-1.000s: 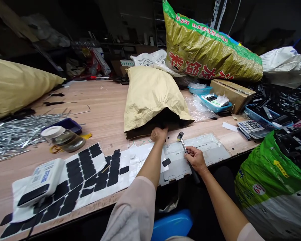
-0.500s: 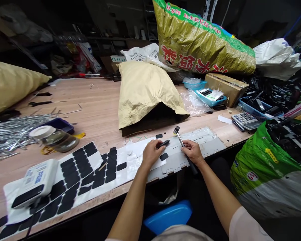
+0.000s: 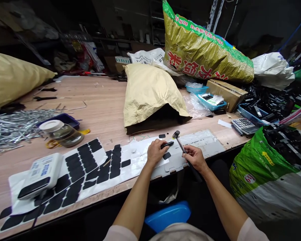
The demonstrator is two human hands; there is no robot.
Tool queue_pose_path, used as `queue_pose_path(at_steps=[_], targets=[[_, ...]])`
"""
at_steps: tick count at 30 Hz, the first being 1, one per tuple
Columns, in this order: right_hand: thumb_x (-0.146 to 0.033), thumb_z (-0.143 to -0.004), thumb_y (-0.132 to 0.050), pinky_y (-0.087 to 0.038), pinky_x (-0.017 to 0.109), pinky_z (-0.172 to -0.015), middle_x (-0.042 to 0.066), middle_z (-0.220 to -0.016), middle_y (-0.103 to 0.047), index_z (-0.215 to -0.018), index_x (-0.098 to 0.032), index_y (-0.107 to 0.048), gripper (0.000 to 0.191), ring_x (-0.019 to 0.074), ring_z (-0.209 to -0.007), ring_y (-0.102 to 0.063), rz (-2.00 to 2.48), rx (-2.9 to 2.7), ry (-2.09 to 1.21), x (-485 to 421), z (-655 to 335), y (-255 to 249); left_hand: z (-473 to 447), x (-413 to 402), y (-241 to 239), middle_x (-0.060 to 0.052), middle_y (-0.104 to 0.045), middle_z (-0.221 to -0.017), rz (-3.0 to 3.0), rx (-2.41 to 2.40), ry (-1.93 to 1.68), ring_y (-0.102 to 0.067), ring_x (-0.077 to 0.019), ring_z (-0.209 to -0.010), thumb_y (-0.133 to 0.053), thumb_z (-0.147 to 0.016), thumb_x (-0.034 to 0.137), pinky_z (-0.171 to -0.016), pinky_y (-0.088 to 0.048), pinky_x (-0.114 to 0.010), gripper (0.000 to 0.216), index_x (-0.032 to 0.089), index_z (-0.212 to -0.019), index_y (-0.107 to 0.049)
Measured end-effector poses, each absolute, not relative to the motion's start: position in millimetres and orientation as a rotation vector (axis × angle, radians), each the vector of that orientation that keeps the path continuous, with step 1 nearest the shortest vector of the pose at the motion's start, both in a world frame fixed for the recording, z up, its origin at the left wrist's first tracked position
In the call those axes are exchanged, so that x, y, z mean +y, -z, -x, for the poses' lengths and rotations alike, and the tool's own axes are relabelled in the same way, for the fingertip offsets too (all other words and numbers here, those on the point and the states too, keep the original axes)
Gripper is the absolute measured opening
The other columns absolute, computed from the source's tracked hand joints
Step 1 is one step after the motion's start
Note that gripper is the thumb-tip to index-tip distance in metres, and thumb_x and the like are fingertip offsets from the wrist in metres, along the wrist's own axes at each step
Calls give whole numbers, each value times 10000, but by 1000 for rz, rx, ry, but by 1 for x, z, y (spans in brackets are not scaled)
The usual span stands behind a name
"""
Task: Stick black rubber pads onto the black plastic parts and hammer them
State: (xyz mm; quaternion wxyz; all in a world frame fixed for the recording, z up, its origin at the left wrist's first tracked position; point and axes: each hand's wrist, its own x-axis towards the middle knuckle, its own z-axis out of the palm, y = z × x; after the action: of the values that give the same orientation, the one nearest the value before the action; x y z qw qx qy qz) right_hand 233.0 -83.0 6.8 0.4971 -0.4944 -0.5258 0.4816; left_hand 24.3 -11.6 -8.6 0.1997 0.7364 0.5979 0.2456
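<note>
My right hand [image 3: 194, 156] is wrapped round the shaft of a small hammer [image 3: 181, 144], whose dark head points away from me over a grey board [image 3: 203, 144]. In my left hand [image 3: 156, 151] is a short black part [image 3: 168, 144], pinched by the fingers and held low over the board; its exact kind I cannot make out. Just below that hand lies a black rounded pad [image 3: 167, 156]. Another small black pad [image 3: 162, 136] lies beyond it. White sheets [image 3: 134, 152] with rows of black pads [image 3: 102, 172] spread to the left.
A large open-mouthed tan paper sack [image 3: 150, 97] stands beyond my hands. To the left are a lidded jar [image 3: 62, 134], metal rods [image 3: 17, 127] and a white scale-like device [image 3: 41, 175]. On the right sit a calculator [image 3: 244, 125], blue baskets [image 3: 212, 102] and a full green sack [image 3: 256, 167].
The view has shifted slightly, so most things sit a little further right. My left hand still holds the black part and my right hand the hammer, its head tilted slightly differently.
</note>
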Motion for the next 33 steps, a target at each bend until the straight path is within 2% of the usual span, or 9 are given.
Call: queue_pose_path(at_steps=[6, 11, 16, 21, 26, 33], targets=[[-276, -700, -695, -446, 225, -444, -10, -684, -624, -961, -167, -730, 285, 93, -470, -490, 1263, -1312, -1213, -85, -228, -2, -26, -11, 8, -34, -656, -985, -2038, 1699, -682, -572, -224, -988, -670, -843, 305, -826, -419, -321, 224, 265, -1051, -741], [-287, -724, -694, -443, 223, -446, -4, -716, -634, -1029, -166, -729, 329, 92, -474, -502, 1190, -1321, -1211, -85, -221, -4, -26, -12, 7, -28, -663, -1001, -2019, 1678, -700, -569, -218, -1004, -681, -838, 295, -845, -419, -318, 206, 265, -1033, -739], [-255, -679, -698, -406, 212, -419, -37, -622, -568, -942, -165, -731, 280, 91, -452, -487, 1235, -1371, -1232, -79, -218, -3, -26, -12, 5, -27, -665, -996, -1991, 1686, -689, -576, -220, -997, -689, -827, 290, -849, -427, -320, 212, 264, -1030, -742], [-281, -657, -706, -452, 233, -440, -24, -646, -609, -934, -159, -728, 303, 98, -466, -488, 1209, -1256, -1194, -59, -221, -10, -25, -12, 7, -34, -666, -999, -2009, 1670, -698, -578, -228, -1014, -681, -836, 292, -865, -429, -328, 199, 250, -1021, -739], [-293, -645, -669, -452, 229, -452, -37, -614, -583, -877, -158, -703, 271, 107, -484, -500, 1256, -1229, -1118, -33, -228, -4, -25, -12, 10, -32, -659, -996, -2025, 1678, -699, -575, -228, -996, -675, -843, 296, -861, -434, -334, 183, 255, -1015, -723], [-291, -627, -671, -449, 214, -440, -50, -612, -558, -875, -151, -692, 286, 96, -481, -488, 1287, -1255, -1144, -27, -229, 8, -29, -37, -5, -59, -666, -1041, -1993, 1548, -980, -591, -228, -1003, -561, -891, 316, -930, -449, -358, 196, 231, -1039, -659]])
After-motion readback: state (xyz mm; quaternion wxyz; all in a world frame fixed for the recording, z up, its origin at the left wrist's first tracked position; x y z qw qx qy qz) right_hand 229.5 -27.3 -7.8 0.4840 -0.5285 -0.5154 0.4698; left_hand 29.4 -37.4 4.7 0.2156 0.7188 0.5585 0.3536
